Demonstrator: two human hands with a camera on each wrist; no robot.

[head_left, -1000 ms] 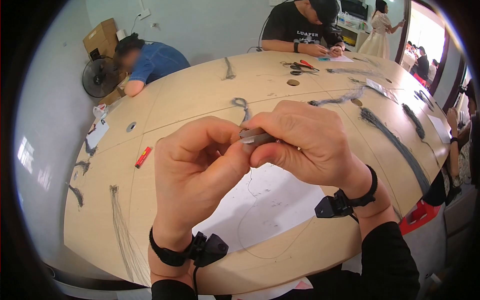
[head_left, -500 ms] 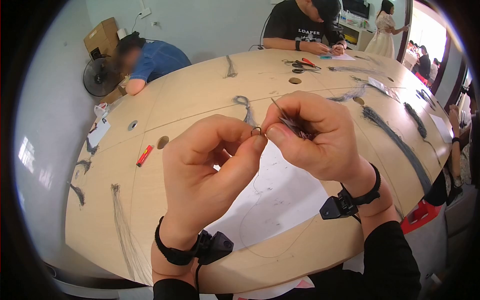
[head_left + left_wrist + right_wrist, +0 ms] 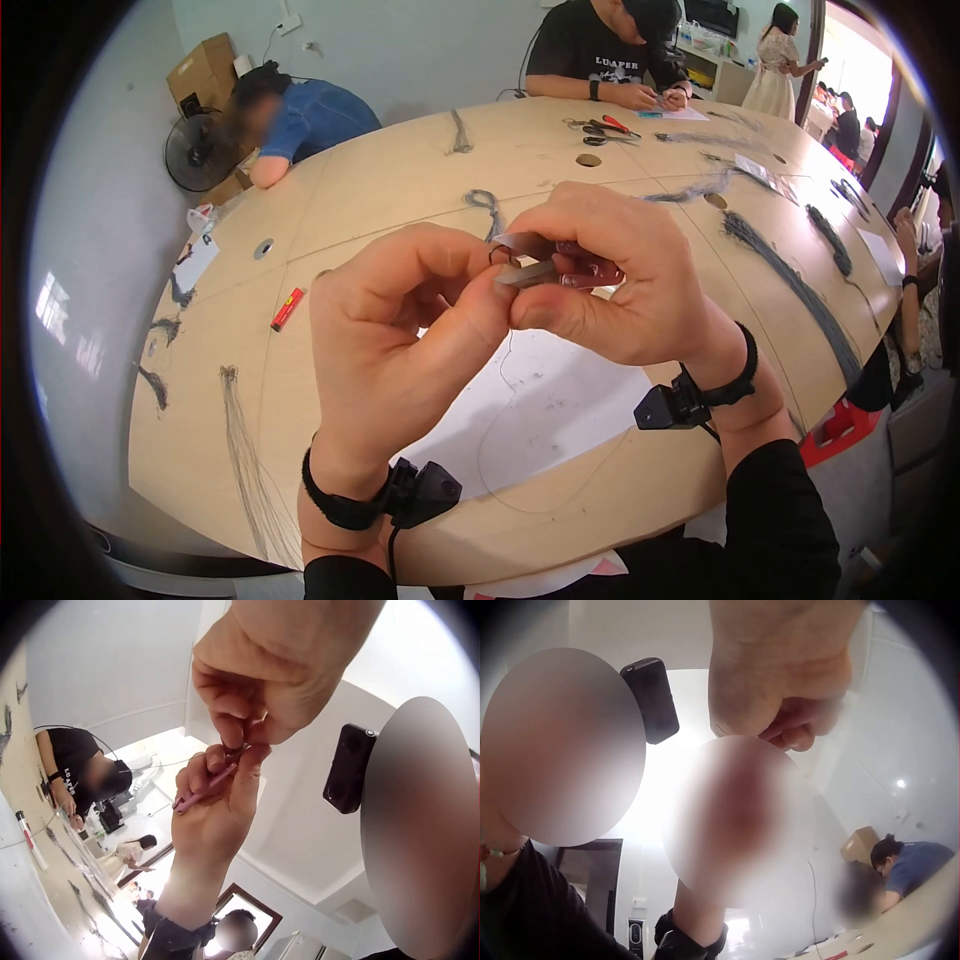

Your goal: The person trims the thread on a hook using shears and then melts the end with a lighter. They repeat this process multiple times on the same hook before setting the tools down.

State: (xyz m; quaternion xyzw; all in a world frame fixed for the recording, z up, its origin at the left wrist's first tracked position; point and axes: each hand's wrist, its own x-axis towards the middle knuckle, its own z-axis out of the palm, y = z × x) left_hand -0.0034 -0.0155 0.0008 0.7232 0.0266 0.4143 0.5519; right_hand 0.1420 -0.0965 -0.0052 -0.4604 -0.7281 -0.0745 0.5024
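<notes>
My left hand pinches a small dark loop between thumb and forefinger. A thin strand hangs from those fingertips and curves over the white paper. In my right hand I grip a small pink-handled tool with two flat metal blades, like thread snips. The blades stand apart, their ends right at the loop and my left fingertips. From the left wrist view, the pink handle lies across the right palm. Blur covers the fingertips in the right wrist view.
Below my hands lies a white sheet with dark specks. Bundles of grey strands lie about the table, one looped bundle just beyond my hands. A red lighter-like stick lies left. Scissors lie far back, near another person.
Half a second ago my right hand had drawn the tool away to the right, showing the dark loop. Now the tool is back at the left fingertips, blades spread.
</notes>
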